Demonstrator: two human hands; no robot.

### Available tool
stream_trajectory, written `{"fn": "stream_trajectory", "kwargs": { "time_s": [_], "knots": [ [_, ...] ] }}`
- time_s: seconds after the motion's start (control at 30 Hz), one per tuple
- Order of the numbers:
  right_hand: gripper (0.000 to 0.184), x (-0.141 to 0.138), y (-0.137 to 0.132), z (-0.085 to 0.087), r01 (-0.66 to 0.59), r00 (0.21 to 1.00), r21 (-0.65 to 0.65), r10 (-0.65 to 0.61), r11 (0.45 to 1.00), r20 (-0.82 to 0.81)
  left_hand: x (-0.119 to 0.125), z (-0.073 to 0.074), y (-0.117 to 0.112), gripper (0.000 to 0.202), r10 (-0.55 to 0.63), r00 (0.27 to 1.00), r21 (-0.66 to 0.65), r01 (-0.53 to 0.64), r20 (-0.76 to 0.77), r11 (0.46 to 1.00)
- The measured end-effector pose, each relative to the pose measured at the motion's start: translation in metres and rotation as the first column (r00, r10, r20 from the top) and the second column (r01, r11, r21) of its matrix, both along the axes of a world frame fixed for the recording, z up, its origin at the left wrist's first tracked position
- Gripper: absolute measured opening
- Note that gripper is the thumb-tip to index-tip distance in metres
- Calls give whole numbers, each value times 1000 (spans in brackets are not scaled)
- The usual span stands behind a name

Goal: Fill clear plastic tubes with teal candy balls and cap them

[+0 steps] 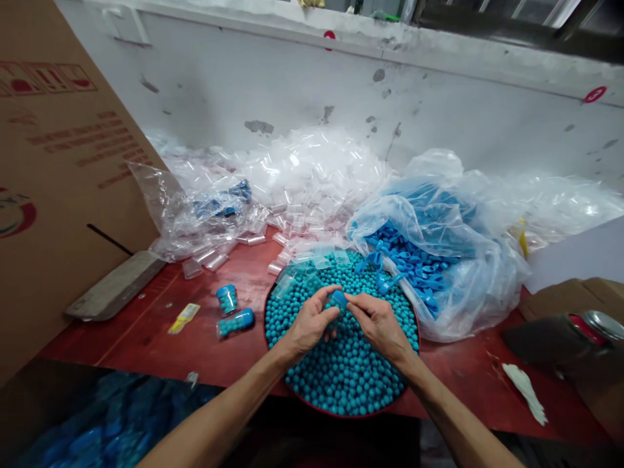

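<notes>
My left hand [314, 320] is closed around a small clear tube with a blue cap [336, 300], over the round red-rimmed tub [267, 325]. The fingers of my right hand [377, 324] are pinched at the right edge of that cap. Teal balls [348, 380] fill the tub below both hands. Several empty clear tubes [322, 261] lie on the balls at the back, with a few loose blue caps [387, 281] near the right side. On the table to the left are two filled, capped tubes, one upright [227, 299] and one lying down [236, 323].
A heap of clear tubes [312, 175] lies against the wall. An open plastic bag of blue caps [412, 260] stands behind right. A cardboard box [63, 162] rises at left beside a grey bar [114, 286]. A dark flask [560, 341] lies at right.
</notes>
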State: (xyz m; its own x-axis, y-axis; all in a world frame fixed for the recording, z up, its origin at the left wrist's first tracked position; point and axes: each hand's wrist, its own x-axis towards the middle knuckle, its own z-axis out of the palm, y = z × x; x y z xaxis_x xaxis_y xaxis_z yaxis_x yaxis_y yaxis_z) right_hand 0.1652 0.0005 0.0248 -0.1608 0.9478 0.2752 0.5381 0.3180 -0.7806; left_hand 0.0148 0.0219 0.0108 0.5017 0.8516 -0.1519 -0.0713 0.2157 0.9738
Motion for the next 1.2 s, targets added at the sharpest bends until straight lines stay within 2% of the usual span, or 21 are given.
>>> {"fn": "stream_trajectory", "kwargs": {
  "time_s": [0.1,0.2,0.3,0.33,0.4,0.47,0.5,0.57,0.63,0.67,0.73,0.8,0.83,0.97,1.1,1.2],
  "knots": [
    [21,3,-2,1,-110,993,24,109,994,54,0,-1,-4,32,30,999,33,-30,-21,999],
    [21,11,-1,5,-215,974,-5,214,977,73,-1,-1,-5,28,67,997,55,-65,-41,996],
    [25,22,2,10,-267,964,-104,267,958,-16,-4,3,-4,29,4,999,61,-2,-37,998],
    [27,25,3,11,-251,967,-153,239,956,-93,-5,5,-3,30,-37,999,60,39,-32,997],
    [36,25,7,10,-175,955,-257,101,950,-277,-7,8,-3,31,-94,995,56,95,-25,994],
    [43,19,9,8,-68,911,-320,-72,945,-406,-7,10,-5,31,-92,995,59,93,-29,994],
    [42,14,8,6,-18,899,-314,-122,949,-421,-7,10,-6,32,-74,997,70,76,-33,995],
    [33,3,4,4,42,932,-215,-116,976,-343,-5,10,-10,38,-9,999,116,14,-46,993],
    [32,-6,-2,3,-10,985,-78,-3,997,-171,-2,8,-13,44,79,996,176,-69,-50,982],
    [38,-9,-6,2,-59,995,-28,57,998,-78,-1,7,-14,45,111,993,189,-102,-40,977],
    [63,-14,-13,0,-135,989,15,133,991,68,0,8,-15,45,131,991,169,-129,0,977],
    [81,-16,-17,-2,-130,977,22,124,991,173,0,10,-15,43,110,993,130,-114,39,985],
    [82,-17,-18,-3,-110,971,24,103,994,215,-1,11,-15,42,93,994,113,-99,55,989],
    [68,-24,-21,-6,-70,944,70,44,995,327,-3,10,-19,31,43,997,29,-45,69,999],
    [67,-34,-29,-13,-100,914,119,44,988,403,-5,1,-32,23,144,989,-9,-144,-29,990],
    [67,-39,-37,-19,-94,901,132,27,987,434,-7,-3,-40,25,159,986,-26,-160,-56,987]
  ]
}}
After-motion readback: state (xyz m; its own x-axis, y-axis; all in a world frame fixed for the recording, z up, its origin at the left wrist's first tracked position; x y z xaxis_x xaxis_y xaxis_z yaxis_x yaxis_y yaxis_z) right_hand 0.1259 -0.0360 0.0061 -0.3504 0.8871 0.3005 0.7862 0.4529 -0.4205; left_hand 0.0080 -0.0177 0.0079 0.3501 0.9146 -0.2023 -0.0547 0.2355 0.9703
